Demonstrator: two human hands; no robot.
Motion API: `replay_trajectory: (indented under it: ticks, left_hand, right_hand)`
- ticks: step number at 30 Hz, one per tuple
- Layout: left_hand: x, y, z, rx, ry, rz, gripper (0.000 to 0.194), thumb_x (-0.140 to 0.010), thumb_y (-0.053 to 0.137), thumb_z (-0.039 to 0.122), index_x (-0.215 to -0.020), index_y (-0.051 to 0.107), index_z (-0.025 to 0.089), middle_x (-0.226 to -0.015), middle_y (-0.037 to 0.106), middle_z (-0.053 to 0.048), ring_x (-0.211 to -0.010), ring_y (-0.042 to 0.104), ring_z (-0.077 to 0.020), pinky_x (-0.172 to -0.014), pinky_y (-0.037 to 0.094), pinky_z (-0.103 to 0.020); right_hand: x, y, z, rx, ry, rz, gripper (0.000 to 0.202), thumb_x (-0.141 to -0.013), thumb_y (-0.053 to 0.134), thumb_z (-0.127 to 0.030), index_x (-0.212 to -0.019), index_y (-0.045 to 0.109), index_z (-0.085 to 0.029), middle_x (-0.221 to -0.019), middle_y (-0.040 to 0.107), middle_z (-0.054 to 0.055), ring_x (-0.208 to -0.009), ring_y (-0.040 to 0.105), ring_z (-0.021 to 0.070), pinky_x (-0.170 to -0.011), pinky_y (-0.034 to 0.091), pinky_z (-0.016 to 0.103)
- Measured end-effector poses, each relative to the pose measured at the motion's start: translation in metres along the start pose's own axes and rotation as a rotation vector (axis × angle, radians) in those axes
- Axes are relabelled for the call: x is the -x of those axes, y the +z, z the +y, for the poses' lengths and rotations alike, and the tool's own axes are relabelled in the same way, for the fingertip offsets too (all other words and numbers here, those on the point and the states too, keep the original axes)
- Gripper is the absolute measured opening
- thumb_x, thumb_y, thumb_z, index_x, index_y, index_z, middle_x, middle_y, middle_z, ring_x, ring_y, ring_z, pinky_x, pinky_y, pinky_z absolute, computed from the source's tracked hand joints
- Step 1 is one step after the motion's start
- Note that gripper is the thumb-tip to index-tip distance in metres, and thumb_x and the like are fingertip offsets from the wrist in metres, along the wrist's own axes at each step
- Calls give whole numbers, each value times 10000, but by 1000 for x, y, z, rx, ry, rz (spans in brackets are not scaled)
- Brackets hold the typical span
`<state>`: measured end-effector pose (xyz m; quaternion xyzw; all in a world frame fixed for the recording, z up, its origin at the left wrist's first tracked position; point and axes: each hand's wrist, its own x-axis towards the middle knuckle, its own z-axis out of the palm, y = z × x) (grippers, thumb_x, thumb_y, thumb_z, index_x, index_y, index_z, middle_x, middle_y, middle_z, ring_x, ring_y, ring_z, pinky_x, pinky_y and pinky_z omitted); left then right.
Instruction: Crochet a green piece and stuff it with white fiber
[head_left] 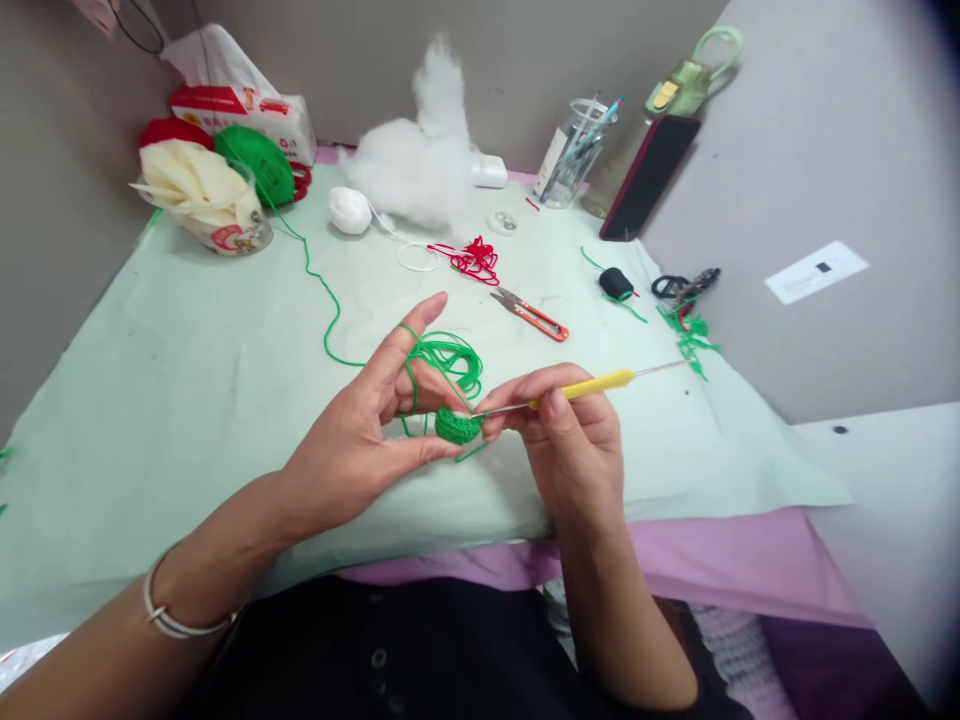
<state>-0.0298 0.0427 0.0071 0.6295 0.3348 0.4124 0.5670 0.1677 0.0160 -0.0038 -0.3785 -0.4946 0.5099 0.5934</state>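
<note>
My left hand (367,420) pinches a small, rounded green crochet piece (457,427) between thumb and fingers. Green yarn loops round its raised index finger and runs down to the piece. In my right hand (574,440) is a crochet hook (592,387) with a yellow handle, held like a pen. The hook's metal tip meets the upper edge of the crochet piece, where the right fingertips are also close. Loose coils of green yarn (450,360) lie on the cloth just behind the hands. A strand leads from them to the green yarn ball (256,165) at the back left.
Beyond the hands lie orange thread snips (534,315), tangled red yarn (476,260), a white yarn ball (349,210) and white stuffing (409,170). A plastic cup (247,235) and tissue box (292,125) stand back left. On the right are a phone (651,180), black thread spool (616,284) and green scraps (694,340).
</note>
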Motion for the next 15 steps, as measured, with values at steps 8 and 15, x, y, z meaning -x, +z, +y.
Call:
replay_trajectory:
  ticks: [8, 15]
  left_hand:
    - [0, -1, 3, -66, -9, -22, 990, -844, 796, 176, -1641, 244, 374, -947, 750, 47, -994, 745, -199, -1015, 584, -356]
    - [2, -3, 4, -156, 34, -64, 963, -876, 750, 141, -1637, 235, 425, -946, 712, 58, -979, 739, -169, -1023, 567, -317]
  right_hand:
    - [1, -6, -15, 154, -130, -92, 178, -1029, 570, -324, -1008, 735, -260, -968, 787, 37, -800, 756, 200, -750, 631, 388]
    - [1, -11, -24, 385, -289, -314, 210, -1025, 554, -187, -1106, 735, -256, -1031, 773, 40, -1001, 733, 208, -889, 596, 402]
